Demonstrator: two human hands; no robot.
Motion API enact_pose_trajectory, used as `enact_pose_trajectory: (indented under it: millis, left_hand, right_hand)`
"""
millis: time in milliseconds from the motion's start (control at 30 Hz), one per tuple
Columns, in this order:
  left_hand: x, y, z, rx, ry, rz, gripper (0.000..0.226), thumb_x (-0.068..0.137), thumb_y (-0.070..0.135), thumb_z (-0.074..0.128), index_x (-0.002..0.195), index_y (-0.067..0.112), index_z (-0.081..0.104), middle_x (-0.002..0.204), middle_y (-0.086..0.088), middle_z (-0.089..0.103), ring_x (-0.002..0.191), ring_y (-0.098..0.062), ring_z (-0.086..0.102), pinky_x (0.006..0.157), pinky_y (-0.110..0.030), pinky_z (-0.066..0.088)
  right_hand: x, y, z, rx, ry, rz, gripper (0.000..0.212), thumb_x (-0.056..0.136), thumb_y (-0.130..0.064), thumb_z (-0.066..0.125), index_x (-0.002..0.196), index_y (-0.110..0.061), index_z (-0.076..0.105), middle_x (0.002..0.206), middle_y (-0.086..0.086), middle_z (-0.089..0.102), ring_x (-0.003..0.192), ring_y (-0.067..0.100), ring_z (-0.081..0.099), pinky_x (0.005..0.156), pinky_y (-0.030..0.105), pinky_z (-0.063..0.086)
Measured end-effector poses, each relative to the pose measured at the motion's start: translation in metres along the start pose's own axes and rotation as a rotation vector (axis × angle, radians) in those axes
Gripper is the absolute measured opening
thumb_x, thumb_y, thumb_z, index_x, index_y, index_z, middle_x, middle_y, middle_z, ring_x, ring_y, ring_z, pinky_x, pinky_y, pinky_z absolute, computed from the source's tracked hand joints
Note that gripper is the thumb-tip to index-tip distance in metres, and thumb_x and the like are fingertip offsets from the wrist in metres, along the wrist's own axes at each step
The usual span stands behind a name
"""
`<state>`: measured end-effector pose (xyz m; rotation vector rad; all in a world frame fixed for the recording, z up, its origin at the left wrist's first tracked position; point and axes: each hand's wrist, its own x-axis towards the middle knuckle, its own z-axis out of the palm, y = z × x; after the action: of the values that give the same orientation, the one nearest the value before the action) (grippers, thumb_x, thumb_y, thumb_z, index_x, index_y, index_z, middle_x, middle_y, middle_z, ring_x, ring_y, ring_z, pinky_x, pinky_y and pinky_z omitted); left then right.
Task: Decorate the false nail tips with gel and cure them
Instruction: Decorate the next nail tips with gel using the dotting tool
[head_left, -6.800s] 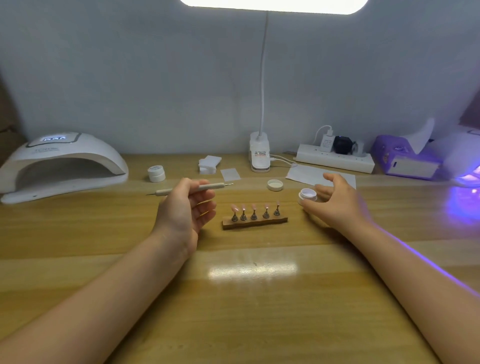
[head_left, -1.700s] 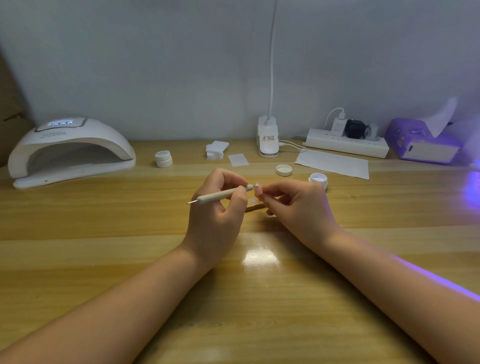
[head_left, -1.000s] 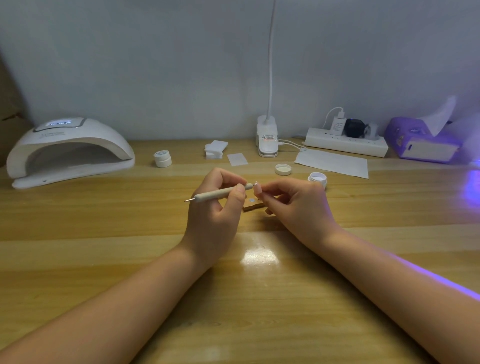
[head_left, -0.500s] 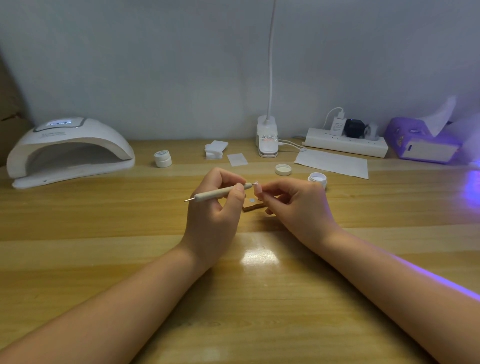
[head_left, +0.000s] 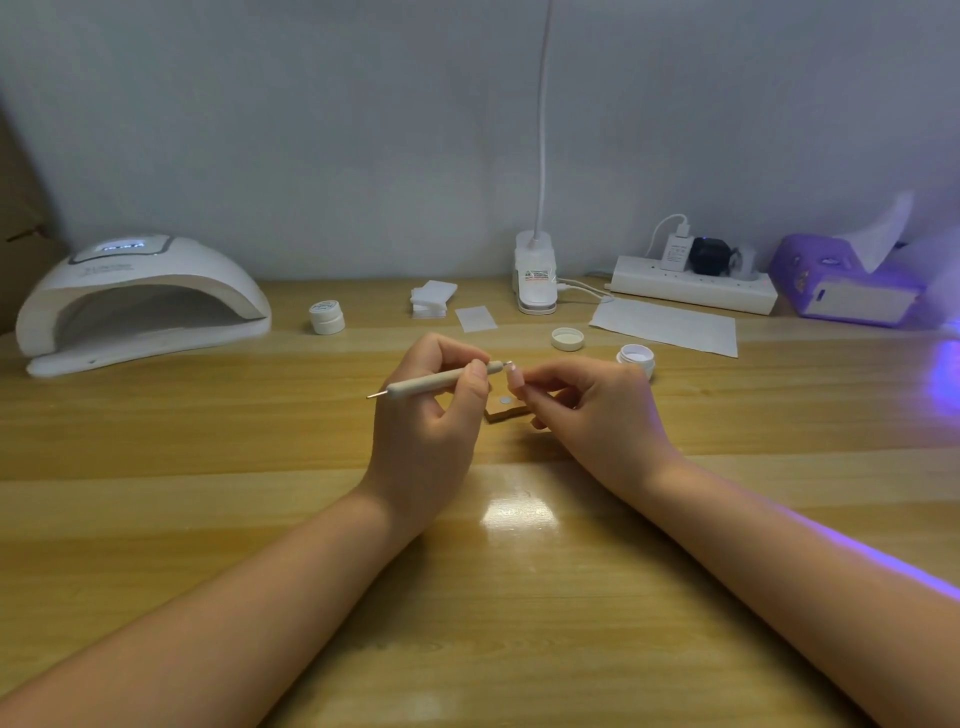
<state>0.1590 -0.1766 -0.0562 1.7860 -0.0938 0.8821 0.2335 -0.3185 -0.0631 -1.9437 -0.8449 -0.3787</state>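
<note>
Left hand (head_left: 426, 415) grips dotting pen (head_left: 441, 382), tip touching nail tip (head_left: 515, 375) pinched in right hand (head_left: 597, 410), both above wooden stand (head_left: 506, 410) mid-table (head_left: 208, 519). Open gel jar (head_left: 636, 358) just right of hands; curing lamp (head_left: 140, 301) far left.

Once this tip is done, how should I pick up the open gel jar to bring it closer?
Grip the open gel jar by its round side wall, thumb and fingers on opposite sides, coming from above and the right. It stands upright without its lid, just behind the right hand, so keep fingers out of the mouth.
</note>
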Motion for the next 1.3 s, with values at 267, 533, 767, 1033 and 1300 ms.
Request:
enact_pose_trajectory:
  millis: [267,533,767,1033,1300]
  left_hand:
    - [0.0005,-0.0012,-0.0003,-0.01,0.01,0.022,0.008,0.087,0.017,0.051,0.084,0.021,0.057,0.074,0.007,0.061,0.071,-0.004,0.059,0.065,-0.022,0.049]
    - [-0.0006,-0.001,-0.0001,0.011,-0.009,0.016,0.007,0.087,0.018,0.052,0.084,0.02,0.058,0.074,0.001,0.062,0.072,-0.014,0.06,0.067,-0.035,0.051]
    - [0.0001,-0.0002,-0.0005,-0.005,-0.006,0.015,0.008,0.088,0.017,0.052,0.085,0.016,0.059,0.075,0.0,0.062,0.072,-0.011,0.06,0.067,-0.031,0.051]
    - [0.0002,-0.0004,0.0001,-0.005,-0.004,0.01,0.007,0.087,0.018,0.051,0.084,0.02,0.058,0.075,0.003,0.062,0.073,-0.01,0.061,0.067,-0.027,0.05]
    - [0.0003,-0.0004,0.0,0.002,0.001,0.025,0.007,0.087,0.017,0.051,0.084,0.019,0.058,0.074,0.005,0.062,0.071,-0.005,0.06,0.066,-0.024,0.05]
  right_hand:
    - [0.0002,0.0007,0.0003,0.001,0.009,-0.004,0.014,0.087,-0.026,0.069,0.095,-0.016,0.076,0.08,0.0,0.074,0.066,0.015,0.068,0.068,0.042,0.056]
    - [0.0002,0.0005,-0.001,-0.004,-0.001,-0.018,0.014,0.087,-0.024,0.069,0.097,-0.016,0.076,0.081,0.001,0.074,0.066,0.015,0.068,0.068,0.042,0.056]
    - [-0.0003,0.0008,-0.0009,-0.007,0.005,-0.029,0.014,0.087,-0.024,0.069,0.096,-0.016,0.076,0.08,0.0,0.074,0.065,0.015,0.068,0.066,0.042,0.056]
    - [-0.0007,0.0004,-0.0007,-0.003,0.011,-0.023,0.013,0.087,-0.024,0.07,0.094,-0.015,0.076,0.08,0.001,0.074,0.064,0.015,0.069,0.066,0.043,0.056]
    - [-0.0004,-0.0002,-0.0007,-0.01,0.006,-0.023,0.014,0.087,-0.025,0.069,0.095,-0.016,0.076,0.08,0.001,0.074,0.064,0.015,0.069,0.067,0.043,0.056]
